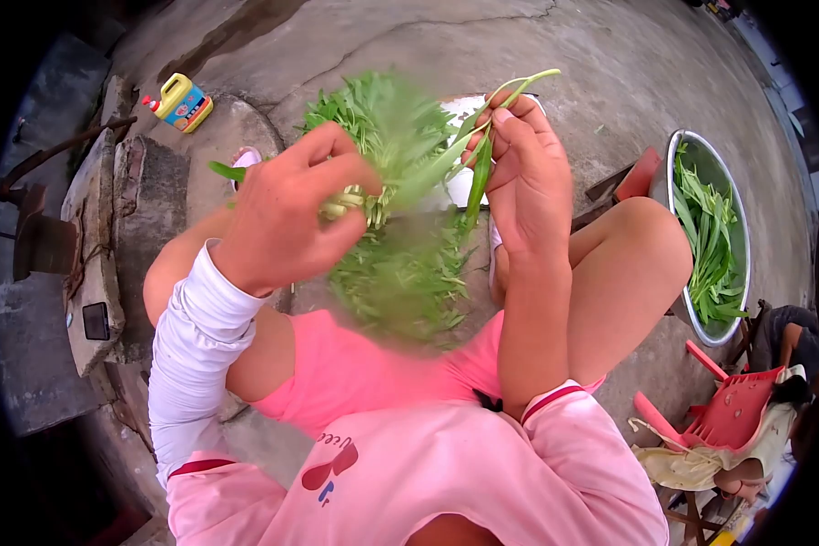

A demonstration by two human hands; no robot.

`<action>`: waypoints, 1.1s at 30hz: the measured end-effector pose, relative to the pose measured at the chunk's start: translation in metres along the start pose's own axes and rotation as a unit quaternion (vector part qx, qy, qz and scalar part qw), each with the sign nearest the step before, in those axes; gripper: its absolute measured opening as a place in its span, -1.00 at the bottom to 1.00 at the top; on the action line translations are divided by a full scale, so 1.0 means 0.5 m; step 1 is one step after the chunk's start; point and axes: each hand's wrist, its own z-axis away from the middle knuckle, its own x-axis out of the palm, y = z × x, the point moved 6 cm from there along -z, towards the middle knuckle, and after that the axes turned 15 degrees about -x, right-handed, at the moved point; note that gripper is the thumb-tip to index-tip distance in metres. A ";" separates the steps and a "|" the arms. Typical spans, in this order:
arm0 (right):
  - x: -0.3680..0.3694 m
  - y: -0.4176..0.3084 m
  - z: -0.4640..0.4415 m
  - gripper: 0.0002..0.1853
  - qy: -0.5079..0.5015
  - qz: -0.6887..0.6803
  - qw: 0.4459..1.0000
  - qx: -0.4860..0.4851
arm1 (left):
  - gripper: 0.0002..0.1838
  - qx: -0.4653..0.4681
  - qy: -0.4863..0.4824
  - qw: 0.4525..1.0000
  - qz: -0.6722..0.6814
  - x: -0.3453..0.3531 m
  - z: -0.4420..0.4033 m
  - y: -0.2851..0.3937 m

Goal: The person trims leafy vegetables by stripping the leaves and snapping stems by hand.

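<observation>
Left hand (291, 205): curled around pale stems (344, 202).
Right hand (526, 159): held up opposite, pinching a leafy water spinach stem (480, 173).
Greens heap (373, 109): below both hands, between the legs (610, 264), partly blurred.
Metal basin (712, 155): beside the right knee (653, 227), holding long leaves (705, 218).
Risk: we judge a harder pinch could snap the water spinach stem; a loosened left grip could scatter the pale stems.

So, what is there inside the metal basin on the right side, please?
The metal basin holds long green leaves. They cover most of its bottom, so anything underneath cannot be seen.
</observation>
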 end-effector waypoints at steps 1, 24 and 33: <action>0.003 -0.001 0.002 -0.81 0.003 0.030 1.000 -0.007 | -0.79 -0.019 0.001 0.999 0.038 -0.005 -0.003 -0.004; 0.051 0.007 0.038 -0.83 -0.062 0.143 0.987 -0.041 | -0.88 -0.137 0.083 0.979 0.122 0.034 -0.049 -0.014; 0.024 -0.006 0.022 -0.82 0.011 0.066 0.998 -0.010 | -0.81 -0.017 -0.024 0.994 0.109 0.008 -0.039 0.032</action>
